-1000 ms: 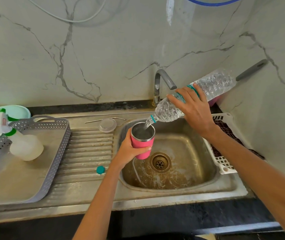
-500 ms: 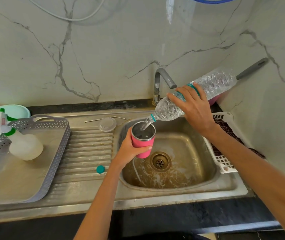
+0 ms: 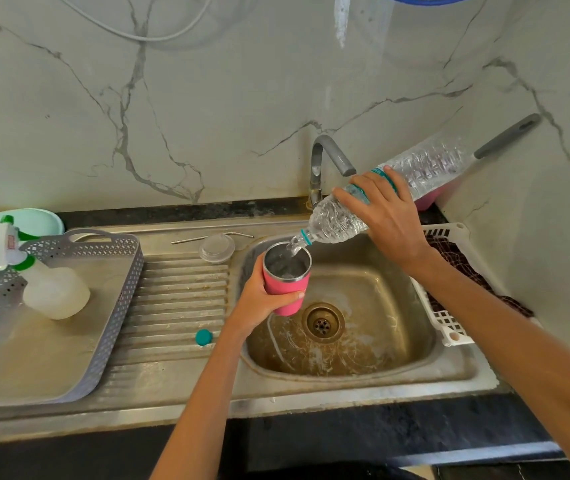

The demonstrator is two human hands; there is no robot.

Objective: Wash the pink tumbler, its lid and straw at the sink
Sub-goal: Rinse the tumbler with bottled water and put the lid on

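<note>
Arms outstretched, left hand (image 3: 263, 301) and right hand (image 3: 392, 220) both gripping

Grey-veined white marble walls (image 3: 242, 98) meet in a corner above a black counter (image 3: 380, 434) set with a stained steel sink (image 3: 467, 370).

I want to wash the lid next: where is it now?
In the head view, the clear lid lies on the drainboard, left of the sink basin, beside the metal straw.

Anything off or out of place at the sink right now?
Spray bottle lies on its side in the gray tray. Water comes from a plastic bottle, not the tap; a teal cap sits loose on the drainboard.
</note>
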